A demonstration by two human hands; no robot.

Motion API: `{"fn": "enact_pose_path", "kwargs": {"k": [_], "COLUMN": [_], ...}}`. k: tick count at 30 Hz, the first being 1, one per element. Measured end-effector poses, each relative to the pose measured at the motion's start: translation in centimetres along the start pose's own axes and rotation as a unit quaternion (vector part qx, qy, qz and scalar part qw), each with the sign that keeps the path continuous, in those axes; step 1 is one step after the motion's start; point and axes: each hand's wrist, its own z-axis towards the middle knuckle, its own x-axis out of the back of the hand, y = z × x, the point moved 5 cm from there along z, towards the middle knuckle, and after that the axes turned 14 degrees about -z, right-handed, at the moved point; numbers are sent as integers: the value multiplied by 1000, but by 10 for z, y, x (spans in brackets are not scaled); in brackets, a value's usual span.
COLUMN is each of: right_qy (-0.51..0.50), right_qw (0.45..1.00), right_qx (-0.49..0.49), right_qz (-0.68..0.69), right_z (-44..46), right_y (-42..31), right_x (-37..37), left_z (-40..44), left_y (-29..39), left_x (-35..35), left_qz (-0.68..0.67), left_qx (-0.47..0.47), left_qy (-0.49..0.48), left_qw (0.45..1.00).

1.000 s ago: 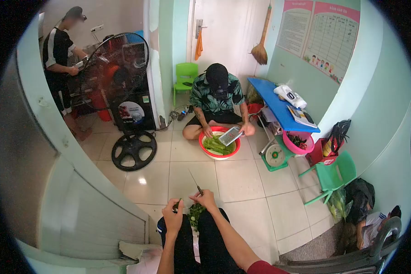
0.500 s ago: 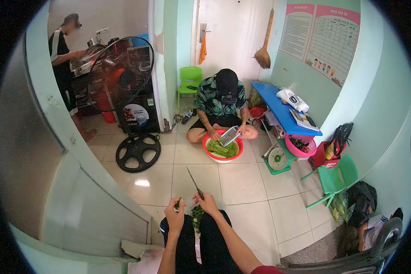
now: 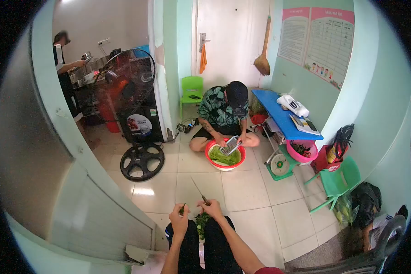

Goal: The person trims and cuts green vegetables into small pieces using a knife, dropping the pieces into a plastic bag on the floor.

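My left hand [image 3: 179, 221] is closed on a small dark green piece [image 3: 182, 210], perhaps a vegetable, above my left knee. In my right hand [image 3: 212, 210] is a knife [image 3: 200, 191], its thin blade pointing up and to the left, away from me. The two hands are apart. Between my legs, just below them, lie green leafy pieces [image 3: 201, 223]; what holds these is mostly hidden.
A person [image 3: 223, 109] sits on the floor with a grater [image 3: 231, 145] over a red-rimmed basin [image 3: 208, 153] of green vegetables. A standing fan [image 3: 142, 162] is left, a blue table [image 3: 283, 118] and green chair [image 3: 340, 180] right. Another person [image 3: 66, 73] stands beyond the doorway.
The view has tilted, so the room appears lower. Both my hands keep their holds. The seated person's head has dropped lower and the grater has shifted over the basin.
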Motion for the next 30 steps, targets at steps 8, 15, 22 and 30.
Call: {"fn": "enact_pose_path", "kwargs": {"k": [8,15,22,30], "right_qy": [28,33,38,68], "right_qw": [997,998,995,995], "right_qx": [69,54,75,33], "right_qz": [14,-16,47,71], "right_z": [7,-6,-28,-39], "right_y": [11,-6,-11,-27], "right_x": [-6,-2,2,12], "left_z": [2,1,1,2], "left_y": [-11,-15,-10,-15], "left_x": [4,7,9,6], "left_qz": [-17,-16,-4,0], "left_qx": [-25,-25,-37,-23], "left_qy": [31,48,51,30], "left_qw": [999,998,998,999]}}
